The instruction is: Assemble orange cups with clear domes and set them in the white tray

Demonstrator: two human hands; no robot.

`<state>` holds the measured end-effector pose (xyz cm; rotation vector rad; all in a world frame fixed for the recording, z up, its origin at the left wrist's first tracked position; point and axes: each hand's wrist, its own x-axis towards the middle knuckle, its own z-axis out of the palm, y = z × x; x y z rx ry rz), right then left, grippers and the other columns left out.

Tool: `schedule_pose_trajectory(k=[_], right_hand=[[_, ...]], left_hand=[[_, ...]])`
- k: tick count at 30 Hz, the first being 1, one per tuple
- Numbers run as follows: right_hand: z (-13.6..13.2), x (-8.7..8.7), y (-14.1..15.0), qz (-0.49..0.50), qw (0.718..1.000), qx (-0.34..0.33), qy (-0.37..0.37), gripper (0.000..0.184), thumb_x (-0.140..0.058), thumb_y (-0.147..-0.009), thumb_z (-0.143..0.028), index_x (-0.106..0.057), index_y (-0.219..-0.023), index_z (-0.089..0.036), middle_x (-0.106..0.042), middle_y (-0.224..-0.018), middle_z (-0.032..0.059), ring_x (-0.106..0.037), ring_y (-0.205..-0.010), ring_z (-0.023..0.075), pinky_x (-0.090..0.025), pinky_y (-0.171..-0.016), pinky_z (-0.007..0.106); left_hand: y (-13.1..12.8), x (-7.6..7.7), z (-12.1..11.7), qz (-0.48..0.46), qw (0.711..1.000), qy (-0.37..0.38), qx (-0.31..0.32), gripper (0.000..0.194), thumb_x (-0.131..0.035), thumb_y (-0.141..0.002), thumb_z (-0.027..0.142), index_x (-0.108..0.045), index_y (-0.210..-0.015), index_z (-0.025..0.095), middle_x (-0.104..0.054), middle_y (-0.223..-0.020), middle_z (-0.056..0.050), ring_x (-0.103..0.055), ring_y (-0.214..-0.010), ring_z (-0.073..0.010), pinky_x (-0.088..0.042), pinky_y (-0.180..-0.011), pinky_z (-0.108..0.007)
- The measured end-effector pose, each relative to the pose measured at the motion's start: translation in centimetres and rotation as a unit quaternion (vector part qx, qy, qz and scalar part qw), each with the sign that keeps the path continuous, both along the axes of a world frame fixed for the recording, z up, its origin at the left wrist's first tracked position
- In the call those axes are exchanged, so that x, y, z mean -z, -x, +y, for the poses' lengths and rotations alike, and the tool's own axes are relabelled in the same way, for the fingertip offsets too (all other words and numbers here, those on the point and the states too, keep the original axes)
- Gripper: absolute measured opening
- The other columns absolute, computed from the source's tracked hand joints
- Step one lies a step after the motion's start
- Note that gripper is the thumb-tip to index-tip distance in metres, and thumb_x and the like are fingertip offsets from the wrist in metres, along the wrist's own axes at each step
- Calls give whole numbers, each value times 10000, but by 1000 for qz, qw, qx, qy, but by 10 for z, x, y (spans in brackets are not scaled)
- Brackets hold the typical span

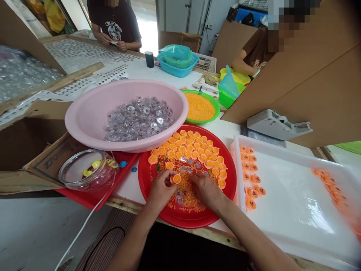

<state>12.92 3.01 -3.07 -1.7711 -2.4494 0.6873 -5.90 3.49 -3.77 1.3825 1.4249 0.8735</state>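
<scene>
White worktable (131,190), crowded with basins and trays, fills a workroom where a person (126,17) stands across the way. Held above the near middle of a round red tray (144,195), a small orange cup (176,178) sits between the bent thumb and fingers of the left hand (162,184). The right hand (207,190) reaches down to the loose orange pellets (183,194), fingers partly curled; whether they grip anything cannot be told. The cup looks light, fairly stiff and perhaps slick, best pinched lightly by its outer rim and kept level. Similar filled cups (187,153) line the tray's far side, with a pink basin (87,122) of clear discs (138,120) beyond. "CALIFORNIA" crosses the person's dark shirt; the lettering on the cardboard box (53,160) is only partly legible.
</scene>
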Motion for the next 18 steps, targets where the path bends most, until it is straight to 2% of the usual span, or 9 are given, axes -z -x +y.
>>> schedule_pose_trajectory(k=[2, 5, 9, 11, 15, 18], right_hand=[[4, 1, -4, 15, 1000, 4, 3, 198, -504, -758, -12, -643, -774, -151, -648, -737, 48, -585, -631, 142, -402, -572, 219], [7, -9, -4, 71, 997, 21, -4, 204, -493, -771, -25, -639, -741, -164, -638, -672, 6, -573, -601, 121, -403, -556, 198], [9, -30, 8, 226, 973, 37, -14, 218, -534, -760, -44, -677, -827, -195, -641, -665, -19, -571, -584, 119, -419, -555, 206], [10, -36, 11, 266, 963, 40, -12, 244, -545, -751, -36, -684, -856, -207, -650, -679, -23, -584, -599, 120, -438, -584, 215], [10, -29, 0, 281, 956, 88, 1, 150, -573, -753, -72, -667, -762, -189, -645, -678, -11, -579, -599, 129, -445, -574, 228], [5, -17, -13, 290, 947, 127, 46, 94, -589, -760, -121, -639, -711, -183, -600, -622, -23, -546, -536, 119, -434, -524, 227]], left_hand=[[0, -1, -1, -45, 998, 43, 2, 203, -634, -645, 138, -629, -844, 178, -659, -805, -5, -626, -772, -173, -475, -665, -256], [-4, 2, -2, -103, 991, 85, 12, 233, -678, -621, 152, -616, -845, 175, -651, -757, 14, -618, -716, -157, -473, -636, -243], [-16, 10, -4, -107, 992, 58, 21, 198, -673, -609, 125, -610, -792, 167, -626, -714, 18, -588, -637, -138, -435, -563, -222], [-22, 14, -5, -110, 992, 51, 22, 205, -666, -605, 111, -611, -795, 165, -628, -708, 18, -586, -617, -134, -431, -554, -221], [-23, 16, -6, -132, 990, 53, 18, 200, -667, -634, 131, -604, -819, 173, -643, -735, 15, -602, -631, -138, -445, -567, -225], [-18, 17, -7, -157, 985, 64, 11, 220, -671, -642, 134, -595, -842, 187, -648, -743, 16, -610, -637, -143, -456, -570, -228]])
